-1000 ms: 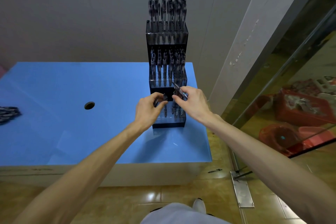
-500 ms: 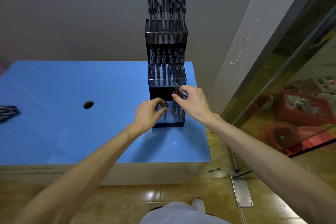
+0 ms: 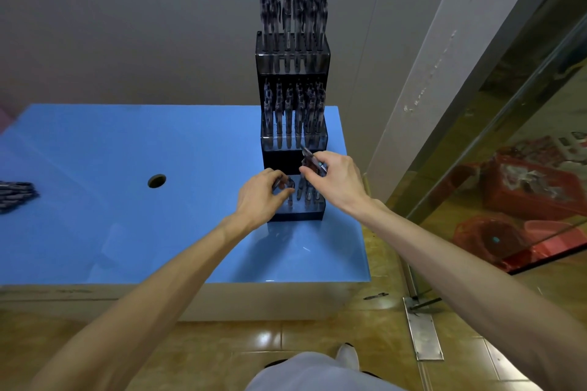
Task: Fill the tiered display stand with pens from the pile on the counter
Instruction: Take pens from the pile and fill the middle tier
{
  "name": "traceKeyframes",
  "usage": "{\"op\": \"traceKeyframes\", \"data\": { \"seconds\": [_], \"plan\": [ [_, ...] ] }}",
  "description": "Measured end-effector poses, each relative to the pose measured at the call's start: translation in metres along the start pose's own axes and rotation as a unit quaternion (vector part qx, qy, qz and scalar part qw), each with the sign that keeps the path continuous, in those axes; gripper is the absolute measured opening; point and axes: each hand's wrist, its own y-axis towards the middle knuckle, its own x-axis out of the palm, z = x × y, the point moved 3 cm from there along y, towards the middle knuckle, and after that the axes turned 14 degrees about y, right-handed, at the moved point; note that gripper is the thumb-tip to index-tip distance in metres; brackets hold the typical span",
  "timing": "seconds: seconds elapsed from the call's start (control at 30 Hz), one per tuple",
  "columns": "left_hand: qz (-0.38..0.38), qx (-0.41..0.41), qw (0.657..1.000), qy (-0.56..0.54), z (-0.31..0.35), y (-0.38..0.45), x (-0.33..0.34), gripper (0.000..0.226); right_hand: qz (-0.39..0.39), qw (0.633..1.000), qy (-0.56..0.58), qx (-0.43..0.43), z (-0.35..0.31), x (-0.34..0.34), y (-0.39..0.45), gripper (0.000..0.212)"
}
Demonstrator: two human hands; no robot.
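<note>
While right hand point(image 3: 336, 178) stays, left hand point(image 3: 260, 197) grips pen point(image 3: 282, 182).

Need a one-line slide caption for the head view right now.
Both hands at the stand's bottom tier: left hand seating a pen, right hand holding spare pens.

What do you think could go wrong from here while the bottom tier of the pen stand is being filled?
1. The right hand grips several spare pens loosely above the bottom tier; one could slip out and fall.
2. The display stand is tall, narrow and loaded up top; a nudge from the left hand, which is seating a pen low down, might tip it.
3. It stands near the blue counter's right edge, so anything dropped may land on the floor.
</note>
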Motion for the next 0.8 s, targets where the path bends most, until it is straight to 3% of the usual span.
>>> {"op": "traceKeyframes", "data": {
  "seconds": [0.23, 0.4, 0.57, 0.73, 0.8],
  "plan": [
    [-0.020, -0.055, 0.991, -0.119, -0.009, -0.011, -0.004, 0.037, -0.076, 0.994, -0.063, 0.044, 0.007, 0.009, 0.009, 0.023],
    [0.010, -0.111, 0.970, -0.217, -0.018, -0.012, -0.020, 0.045, -0.101, 0.986, -0.130, 0.029, 0.008, 0.021, 0.006, 0.032],
    [0.030, -0.110, 0.970, -0.217, -0.024, -0.004, -0.025, 0.037, -0.040, 0.998, -0.031, 0.041, 0.011, 0.018, 0.000, 0.050],
    [0.065, -0.060, 0.970, -0.225, -0.023, 0.002, -0.031, 0.035, 0.000, 0.999, 0.044, 0.026, 0.000, 0.009, 0.001, 0.046],
    [0.079, -0.065, 0.964, -0.246, -0.021, 0.004, -0.034, 0.033, -0.005, 0.997, 0.071, 0.019, -0.004, 0.011, 0.005, 0.035]
  ]
}}
